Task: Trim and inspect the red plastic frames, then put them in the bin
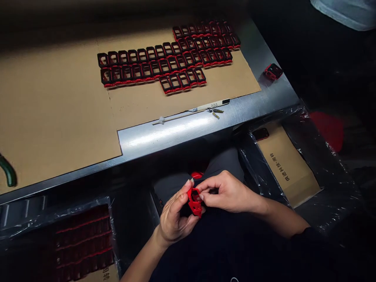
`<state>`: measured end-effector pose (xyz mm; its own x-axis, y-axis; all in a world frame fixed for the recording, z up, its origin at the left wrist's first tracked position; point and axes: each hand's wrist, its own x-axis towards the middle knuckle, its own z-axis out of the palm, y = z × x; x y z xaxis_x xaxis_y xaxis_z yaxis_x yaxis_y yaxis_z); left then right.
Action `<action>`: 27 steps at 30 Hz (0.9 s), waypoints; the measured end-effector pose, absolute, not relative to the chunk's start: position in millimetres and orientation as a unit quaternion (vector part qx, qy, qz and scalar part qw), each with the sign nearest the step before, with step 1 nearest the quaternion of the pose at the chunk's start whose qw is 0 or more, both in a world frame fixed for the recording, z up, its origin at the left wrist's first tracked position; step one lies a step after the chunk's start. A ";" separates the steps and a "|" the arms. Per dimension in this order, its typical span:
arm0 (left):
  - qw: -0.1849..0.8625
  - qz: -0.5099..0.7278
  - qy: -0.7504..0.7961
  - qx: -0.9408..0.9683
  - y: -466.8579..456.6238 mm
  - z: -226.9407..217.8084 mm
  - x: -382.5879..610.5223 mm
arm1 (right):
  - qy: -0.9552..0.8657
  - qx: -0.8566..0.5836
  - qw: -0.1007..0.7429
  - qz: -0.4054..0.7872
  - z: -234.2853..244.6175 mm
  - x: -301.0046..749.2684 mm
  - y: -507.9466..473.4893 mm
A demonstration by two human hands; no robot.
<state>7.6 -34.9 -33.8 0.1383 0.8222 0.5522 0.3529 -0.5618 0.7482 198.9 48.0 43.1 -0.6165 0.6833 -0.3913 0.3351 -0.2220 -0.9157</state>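
Observation:
A small red plastic frame (pixel 194 204) is held over my lap. My left hand (pixel 175 214) grips it from the left, with the fingers along its upper edge and the thumb below. From the right, my right hand (pixel 225 192) pinches at the frame's upper opening with thumb and index finger. Whether a small part sits in that pinch is hidden. On the table ahead, several rows of red-and-black frames (pixel 152 68) stand on brown cardboard (pixel 58 105).
A white pen-like tool (pixel 210 105) marked A55, a thin stick (pixel 176 116) and small metal pieces (pixel 216 112) lie near the table edge. One frame (pixel 273 72) sits apart at right. Plastic-lined boxes flank my lap, the left holding red parts (pixel 84 243), the right cardboard (pixel 289 164).

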 end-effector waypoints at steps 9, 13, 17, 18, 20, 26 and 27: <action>0.176 0.485 0.406 0.754 -32.0 -24.9 4.9 | -0.604 -0.459 0.133 0.638 44.3 191.5 46.1; 0.188 0.485 0.405 0.751 -33.7 -24.3 5.1 | -0.603 -0.436 0.122 0.657 48.4 195.0 47.9; 0.196 0.493 0.406 0.744 -35.2 -24.8 5.6 | -0.591 -0.410 0.119 0.684 48.3 199.8 49.7; 0.197 0.493 0.407 0.743 -35.1 -24.5 5.6 | -0.588 -0.412 0.118 0.686 47.8 199.9 49.6; 0.196 0.490 0.404 0.747 -34.4 -23.8 5.1 | -0.587 -0.423 0.116 0.680 47.3 198.6 49.1; 0.183 0.482 0.404 0.755 -33.8 -22.7 4.2 | -0.612 -0.446 0.121 0.642 47.7 194.4 48.4; 0.184 0.482 0.405 0.755 -34.2 -22.7 4.5 | -0.608 -0.441 0.118 0.650 47.4 195.1 48.6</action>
<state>4.5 -34.2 -22.7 0.2067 0.7886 0.5791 0.4345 -0.6043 0.6679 195.1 48.6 47.4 -0.5834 0.6895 -0.4292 0.3818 -0.2335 -0.8942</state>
